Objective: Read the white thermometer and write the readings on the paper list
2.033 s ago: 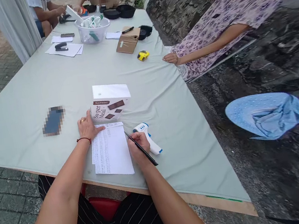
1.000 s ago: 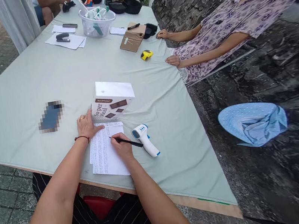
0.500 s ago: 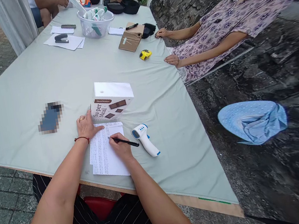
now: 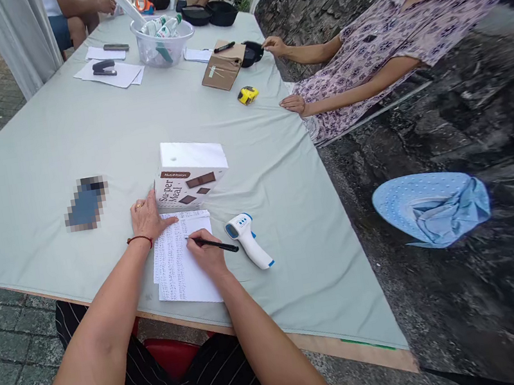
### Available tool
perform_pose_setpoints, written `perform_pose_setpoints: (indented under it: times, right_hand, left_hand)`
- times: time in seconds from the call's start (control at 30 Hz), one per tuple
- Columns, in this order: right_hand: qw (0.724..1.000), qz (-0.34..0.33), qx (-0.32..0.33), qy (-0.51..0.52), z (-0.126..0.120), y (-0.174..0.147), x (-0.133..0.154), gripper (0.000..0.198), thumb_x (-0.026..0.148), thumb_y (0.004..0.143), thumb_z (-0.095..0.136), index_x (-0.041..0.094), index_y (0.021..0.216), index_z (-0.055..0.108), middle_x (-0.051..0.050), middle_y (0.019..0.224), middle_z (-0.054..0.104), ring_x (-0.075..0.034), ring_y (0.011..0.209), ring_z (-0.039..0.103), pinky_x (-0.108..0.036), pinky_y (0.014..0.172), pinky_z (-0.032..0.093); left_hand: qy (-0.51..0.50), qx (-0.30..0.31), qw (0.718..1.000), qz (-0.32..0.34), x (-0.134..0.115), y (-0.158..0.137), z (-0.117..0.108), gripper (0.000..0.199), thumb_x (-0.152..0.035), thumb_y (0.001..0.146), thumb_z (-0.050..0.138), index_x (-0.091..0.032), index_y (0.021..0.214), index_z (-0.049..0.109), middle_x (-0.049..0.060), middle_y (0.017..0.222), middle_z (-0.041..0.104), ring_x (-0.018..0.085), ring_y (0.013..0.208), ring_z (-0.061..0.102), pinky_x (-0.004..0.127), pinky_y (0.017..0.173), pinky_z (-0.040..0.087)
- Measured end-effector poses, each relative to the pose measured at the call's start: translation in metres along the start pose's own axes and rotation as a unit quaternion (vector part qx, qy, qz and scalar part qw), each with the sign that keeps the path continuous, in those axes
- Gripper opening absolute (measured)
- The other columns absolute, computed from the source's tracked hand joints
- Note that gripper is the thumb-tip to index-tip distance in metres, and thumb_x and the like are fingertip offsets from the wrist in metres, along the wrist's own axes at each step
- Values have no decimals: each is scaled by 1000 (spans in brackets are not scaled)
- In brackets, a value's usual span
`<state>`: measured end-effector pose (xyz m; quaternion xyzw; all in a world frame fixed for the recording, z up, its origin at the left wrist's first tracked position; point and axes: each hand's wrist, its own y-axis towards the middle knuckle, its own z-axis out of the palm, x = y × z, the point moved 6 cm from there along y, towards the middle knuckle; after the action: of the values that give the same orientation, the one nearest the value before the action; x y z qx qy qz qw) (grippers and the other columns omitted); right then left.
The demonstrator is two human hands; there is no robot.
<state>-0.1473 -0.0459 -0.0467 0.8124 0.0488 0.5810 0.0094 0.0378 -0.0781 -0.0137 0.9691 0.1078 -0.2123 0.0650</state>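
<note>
Black pen (image 4: 217, 244), slim and straight, is pinched between thumb and fingers of the right hand (image 4: 207, 254), its tip now at the handwriting on the paper (image 4: 200, 283); two seconds earlier the tip sat at the right edge. Thin and rectangular, the paper lies flat on creased cloth (image 4: 302, 231) before a white cardboard box (image 4: 193, 157), the left hand (image 4: 147, 219) at its top-left corner, thumb spread from the fingers.

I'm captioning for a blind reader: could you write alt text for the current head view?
A person's right hand holds a black pen over handwritten sheets on a cloth-covered table; the left hand rests at their top left corner. A white box stands just beyond, and a white thermometer gun lies to the right.
</note>
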Motion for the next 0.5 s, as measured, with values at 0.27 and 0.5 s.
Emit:
perform_pose_setpoints:
  times: [0.27, 0.5]
  right_hand:
    - [1000, -9, -11, -6, -2, 0, 1, 24, 43, 68, 51, 20, 69, 59, -1, 65, 60, -16, 62, 52, -29, 62, 46]
    - [1000, -6, -6, -2, -2, 0, 2, 25, 43, 68, 51, 19, 69, 59, -1, 65, 60, -17, 62, 53, -30, 62, 46]
  left_hand:
    - [0, -1, 1000, 2, -1, 0, -1, 107, -54, 66, 81, -18, 150, 25, 13, 120, 63, 33, 121, 47, 44, 105, 29]
    - [-4, -6, 1000, 1, 0, 0, -1, 108, -54, 65, 82, -18, 150, 25, 13, 119, 63, 33, 120, 48, 43, 105, 29]
